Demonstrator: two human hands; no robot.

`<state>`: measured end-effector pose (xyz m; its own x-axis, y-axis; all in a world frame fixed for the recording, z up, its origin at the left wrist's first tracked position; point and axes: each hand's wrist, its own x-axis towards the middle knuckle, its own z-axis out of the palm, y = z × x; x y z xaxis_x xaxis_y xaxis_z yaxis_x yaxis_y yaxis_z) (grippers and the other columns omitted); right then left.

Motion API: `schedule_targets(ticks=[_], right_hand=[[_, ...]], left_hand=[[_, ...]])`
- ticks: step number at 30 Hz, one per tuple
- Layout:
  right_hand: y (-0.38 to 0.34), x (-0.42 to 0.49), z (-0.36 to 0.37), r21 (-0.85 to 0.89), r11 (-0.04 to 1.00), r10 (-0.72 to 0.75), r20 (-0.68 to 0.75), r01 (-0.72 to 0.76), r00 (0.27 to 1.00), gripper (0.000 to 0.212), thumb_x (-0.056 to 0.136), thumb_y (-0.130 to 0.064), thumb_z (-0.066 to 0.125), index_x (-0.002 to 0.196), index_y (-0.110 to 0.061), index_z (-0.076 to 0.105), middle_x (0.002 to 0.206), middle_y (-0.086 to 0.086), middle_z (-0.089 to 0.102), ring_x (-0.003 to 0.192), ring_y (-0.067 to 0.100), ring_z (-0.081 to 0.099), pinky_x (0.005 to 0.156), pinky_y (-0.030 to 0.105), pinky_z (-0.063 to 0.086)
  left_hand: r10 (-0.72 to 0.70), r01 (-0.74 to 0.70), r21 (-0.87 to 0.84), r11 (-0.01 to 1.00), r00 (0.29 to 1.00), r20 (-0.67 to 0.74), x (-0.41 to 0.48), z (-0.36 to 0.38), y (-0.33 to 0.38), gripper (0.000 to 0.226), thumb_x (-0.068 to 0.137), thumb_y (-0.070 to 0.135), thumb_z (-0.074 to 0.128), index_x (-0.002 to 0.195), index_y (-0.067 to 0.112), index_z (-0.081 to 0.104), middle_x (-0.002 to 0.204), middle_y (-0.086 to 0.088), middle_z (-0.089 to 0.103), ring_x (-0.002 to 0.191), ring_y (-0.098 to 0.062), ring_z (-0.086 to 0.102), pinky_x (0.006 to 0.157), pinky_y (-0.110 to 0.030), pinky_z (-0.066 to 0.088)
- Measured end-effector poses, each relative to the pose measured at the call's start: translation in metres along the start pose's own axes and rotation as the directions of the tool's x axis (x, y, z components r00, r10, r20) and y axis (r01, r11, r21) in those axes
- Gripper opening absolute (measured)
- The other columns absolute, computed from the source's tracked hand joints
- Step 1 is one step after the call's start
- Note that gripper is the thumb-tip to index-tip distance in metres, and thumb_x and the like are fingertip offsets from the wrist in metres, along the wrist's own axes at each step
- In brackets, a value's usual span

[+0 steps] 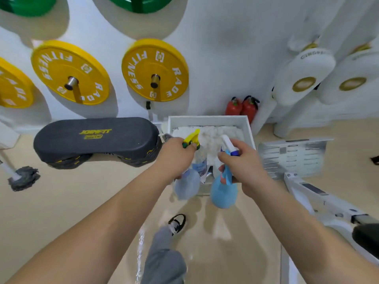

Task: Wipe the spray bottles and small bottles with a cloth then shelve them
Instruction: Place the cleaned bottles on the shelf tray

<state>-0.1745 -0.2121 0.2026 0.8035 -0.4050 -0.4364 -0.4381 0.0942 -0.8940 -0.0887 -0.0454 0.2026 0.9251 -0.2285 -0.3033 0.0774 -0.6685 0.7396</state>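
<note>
My left hand (174, 158) grips the neck of a pale blue-grey spray bottle (187, 186) with a yellow and green trigger head (191, 139). My right hand (244, 165) holds a bright blue spray bottle (223, 193) by its neck, its white nozzle (227, 142) pointing up and away. Between them a clear labelled bottle (200, 160) stands or hangs; whether my left hand also holds it I cannot tell. Both spray bottles hang above the near edge of a white box (209, 119) holding white cloth-like material (213, 133).
A black padded step (96, 140) sits left of the box. Yellow weight plates (154, 69) hang on the wall behind. Two red fire extinguishers (242, 108) stand by the wall, a white metal rack (293, 154) to the right, a mop head (23, 178) at left. My foot (177, 223) is below.
</note>
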Motion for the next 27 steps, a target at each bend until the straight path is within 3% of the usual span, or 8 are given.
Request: schedule_targets(ticks=[2,6,9,11,14,17,23,27], right_hand=[[-0.018,0.030,0.008,0.005,1.000,-0.014,-0.008,0.014,1.000,0.039,0.095,-0.007,0.065,0.130,-0.024,0.062,0.091,0.011,0.064,0.069,0.026,0.063,0.048,0.033,0.054],[-0.042,0.099,0.030,-0.046,0.999,0.007,-0.020,-0.007,1.000,0.037,0.094,-0.005,0.063,0.126,-0.024,0.062,0.092,0.008,0.064,0.065,0.024,0.063,0.051,0.037,0.056],[-0.051,0.148,0.043,-0.125,0.992,0.025,-0.009,-0.026,1.000,0.038,0.094,-0.005,0.062,0.126,-0.025,0.064,0.094,0.009,0.065,0.064,0.023,0.064,0.051,0.037,0.054],[-0.056,0.174,0.049,-0.130,0.991,0.033,0.024,-0.030,0.999,0.040,0.095,-0.005,0.060,0.129,-0.027,0.062,0.099,0.011,0.065,0.067,0.025,0.064,0.047,0.033,0.051],[-0.057,0.203,0.057,-0.142,0.987,0.078,0.069,-0.068,0.995,0.042,0.096,-0.004,0.058,0.131,-0.027,0.060,0.099,0.011,0.064,0.067,0.025,0.062,0.047,0.033,0.052],[-0.052,0.228,0.067,-0.180,0.981,0.088,0.097,-0.069,0.991,0.046,0.095,-0.002,0.060,0.134,-0.027,0.059,0.100,0.015,0.064,0.069,0.027,0.062,0.046,0.034,0.053],[-0.039,0.268,0.072,-0.255,0.960,0.154,0.129,-0.118,0.980,0.048,0.093,-0.003,0.053,0.135,-0.027,0.058,0.099,0.013,0.063,0.076,0.031,0.064,0.043,0.028,0.051],[-0.031,0.274,0.075,-0.243,0.955,0.205,0.119,-0.171,0.972,0.046,0.094,-0.009,0.054,0.133,-0.034,0.057,0.100,0.011,0.065,0.078,0.029,0.064,0.055,0.038,0.060]], left_hand=[[-0.006,0.006,-0.051,0.999,1.000,0.004,0.032,-0.004,0.014,0.039,0.103,0.035,0.058,0.075,0.008,0.054,0.066,-0.012,0.052,0.057,-0.027,0.052,0.033,-0.020,0.034],[-0.058,0.066,-0.127,0.990,0.996,0.069,0.107,0.000,0.027,0.047,0.102,0.032,0.060,0.061,0.016,0.044,0.054,-0.002,0.042,0.049,-0.021,0.043,0.034,-0.019,0.032],[-0.117,0.139,-0.175,0.975,0.985,0.127,0.153,0.004,0.029,0.045,0.101,0.031,0.062,0.061,0.018,0.045,0.053,-0.001,0.042,0.053,-0.024,0.045,0.052,-0.027,0.038],[-0.146,0.169,-0.205,0.964,0.982,0.122,0.178,0.007,0.032,0.043,0.100,0.028,0.061,0.061,0.018,0.045,0.054,-0.002,0.045,0.053,-0.023,0.044,0.055,-0.030,0.039],[-0.232,0.265,-0.256,0.930,0.961,0.150,0.204,0.014,0.035,0.031,0.101,0.024,0.056,0.073,0.013,0.052,0.063,-0.009,0.049,0.053,-0.024,0.047,0.045,-0.027,0.043],[-0.296,0.307,-0.229,0.924,0.952,0.083,0.221,0.021,0.032,0.028,0.104,0.023,0.056,0.078,0.012,0.053,0.068,-0.007,0.051,0.056,-0.019,0.049,0.031,-0.014,0.036],[-0.320,0.304,-0.226,0.925,0.947,-0.035,0.241,0.030,0.023,0.028,0.103,0.021,0.055,0.077,0.011,0.052,0.067,-0.003,0.050,0.056,-0.015,0.046,0.032,-0.014,0.035],[-0.342,0.313,-0.228,0.922,0.934,-0.100,0.242,0.032,0.011,0.023,0.099,0.028,0.056,0.078,0.018,0.054,0.072,0.000,0.058,0.070,-0.024,0.059,0.065,-0.038,0.055]])
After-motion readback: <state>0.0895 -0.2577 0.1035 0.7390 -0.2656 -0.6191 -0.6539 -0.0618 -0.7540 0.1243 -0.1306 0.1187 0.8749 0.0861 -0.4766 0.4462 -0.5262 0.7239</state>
